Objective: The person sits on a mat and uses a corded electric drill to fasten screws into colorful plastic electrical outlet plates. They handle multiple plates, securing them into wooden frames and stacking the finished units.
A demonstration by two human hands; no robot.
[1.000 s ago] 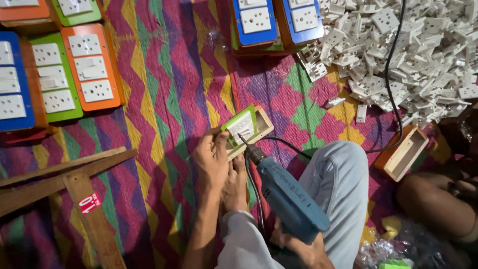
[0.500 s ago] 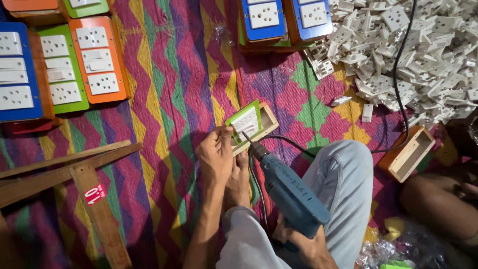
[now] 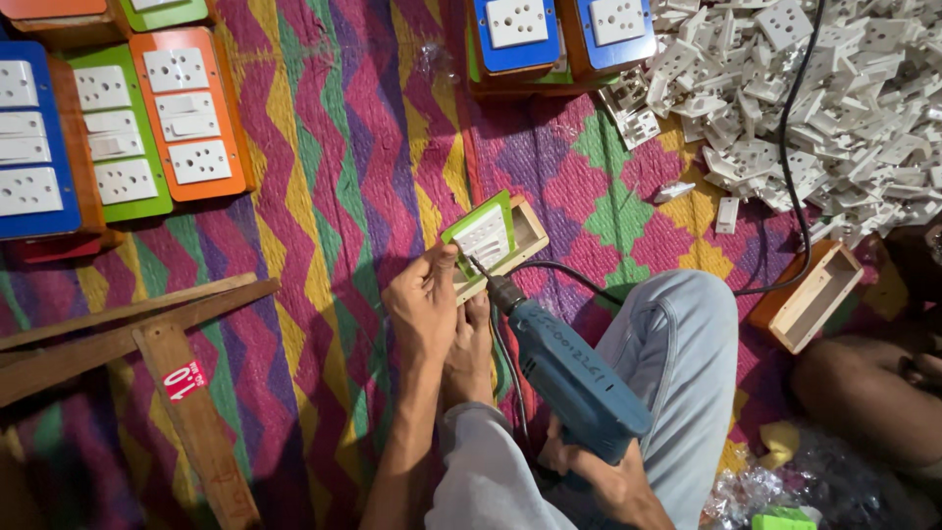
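Note:
My left hand (image 3: 424, 306) grips the near end of a small wooden box (image 3: 523, 238) with a green plate and a white socket (image 3: 483, 236) on it, tilted up off the mat. My bare foot (image 3: 469, 355) lies under the hand, toes against the box. My right hand (image 3: 591, 478) holds a blue electric drill (image 3: 571, 378) by its grip. The drill's bit touches the lower corner of the green plate. A black cord (image 3: 559, 271) runs from the drill across the mat.
A heap of white socket parts (image 3: 834, 108) fills the top right. Finished boards in blue (image 3: 29, 147), green and orange (image 3: 186, 118) lie top left, blue ones (image 3: 515, 29) at top. An empty wooden box (image 3: 814, 294) sits right. Wooden slats (image 3: 128, 324) lie lower left. Another person's leg (image 3: 863, 393) is at right.
The view has shifted a little; the box, my left hand and the drill stay together, the bit still at the green plate.

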